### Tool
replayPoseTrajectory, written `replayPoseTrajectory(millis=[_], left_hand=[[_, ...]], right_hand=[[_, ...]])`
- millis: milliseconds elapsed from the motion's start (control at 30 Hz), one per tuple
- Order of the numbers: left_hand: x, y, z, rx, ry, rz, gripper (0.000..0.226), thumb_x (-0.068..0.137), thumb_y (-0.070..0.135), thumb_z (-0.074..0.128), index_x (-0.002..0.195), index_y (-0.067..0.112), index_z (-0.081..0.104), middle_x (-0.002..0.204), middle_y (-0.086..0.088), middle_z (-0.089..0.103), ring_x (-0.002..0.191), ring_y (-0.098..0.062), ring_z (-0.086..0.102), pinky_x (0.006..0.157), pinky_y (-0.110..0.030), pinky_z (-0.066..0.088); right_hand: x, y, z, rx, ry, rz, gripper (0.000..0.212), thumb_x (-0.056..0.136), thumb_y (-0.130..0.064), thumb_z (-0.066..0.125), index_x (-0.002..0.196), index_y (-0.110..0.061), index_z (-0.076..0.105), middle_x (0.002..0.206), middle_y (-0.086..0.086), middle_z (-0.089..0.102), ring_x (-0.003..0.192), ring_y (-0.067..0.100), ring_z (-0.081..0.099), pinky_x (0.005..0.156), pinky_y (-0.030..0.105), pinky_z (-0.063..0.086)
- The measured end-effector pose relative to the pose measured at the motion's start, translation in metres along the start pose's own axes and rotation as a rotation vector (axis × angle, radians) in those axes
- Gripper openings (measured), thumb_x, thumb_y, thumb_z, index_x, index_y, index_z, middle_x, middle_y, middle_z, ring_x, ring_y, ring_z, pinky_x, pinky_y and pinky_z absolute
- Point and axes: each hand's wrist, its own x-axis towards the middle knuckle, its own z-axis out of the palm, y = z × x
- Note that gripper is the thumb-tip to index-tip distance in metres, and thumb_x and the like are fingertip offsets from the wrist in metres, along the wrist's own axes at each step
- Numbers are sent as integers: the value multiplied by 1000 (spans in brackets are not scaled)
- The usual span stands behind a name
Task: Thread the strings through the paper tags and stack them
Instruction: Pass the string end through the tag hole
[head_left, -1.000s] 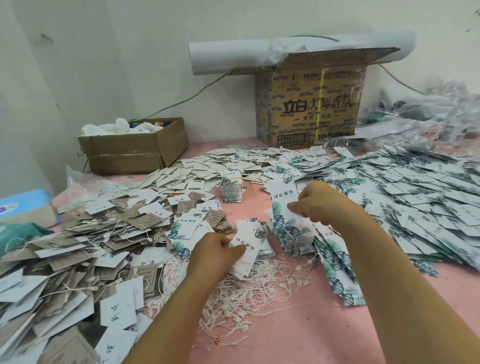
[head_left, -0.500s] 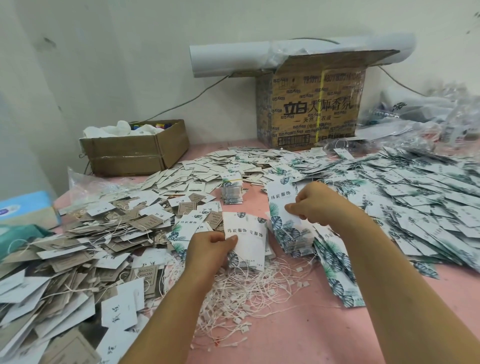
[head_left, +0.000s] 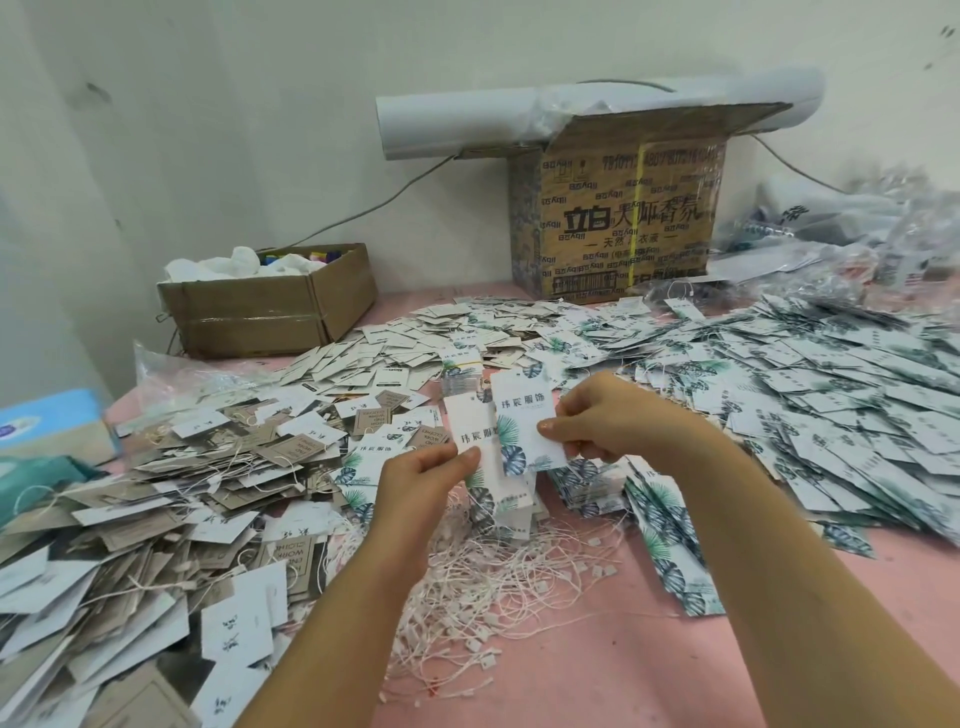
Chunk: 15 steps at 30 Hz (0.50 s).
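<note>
At the centre of the frame, one leaf-printed paper tag (head_left: 467, 415) was pinched between the thumb and fingers of the left hand (head_left: 415, 488). A second tag (head_left: 519, 405), overlapping it just to the right, was pinched by the right hand (head_left: 608, 421). Below them, a tangle of white strings (head_left: 493, 587) was spread on the pink table (head_left: 597, 675), flanked by heaps of loose tags (head_left: 831, 395).
</note>
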Motion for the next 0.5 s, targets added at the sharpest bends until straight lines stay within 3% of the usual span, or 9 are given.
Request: replayPoseTrajectory(millis=[100,200,367,500], left_hand=[[-2,3,4,-31,-39,25,4,78,13,73,79,12,69,59,26,65,60,21,56,66,-14,33],[-3,5,4,-18,-89,49,8,76,16,74,81,10,72,72,10,71,67,12,62,67,-13,38],[-6,8,8,-37,-92,144,12,87,23,63,77,19,68,64,18,68,59,8,60,52,-4,42],[-6,10,10,-74,6,211,10,90,18,60,87,19,69,71,10,71,68,-4,62,61,-19,49]], right_hand=[[1,-1,6,-15,-47,-28,37,87,-22,64,53,-11,58,49,1,53,45,14,41,49,24,35],[2,-2,10,-26,-76,-41,35,87,-23,64,55,-11,59,50,0,53,47,14,41,52,25,35],[-2,-5,10,-58,-190,-56,35,90,-17,60,56,-11,55,47,-6,55,42,6,42,48,19,36],[-4,-10,10,-63,-156,-88,29,93,-8,51,67,-4,62,57,3,58,42,5,42,47,17,35]])
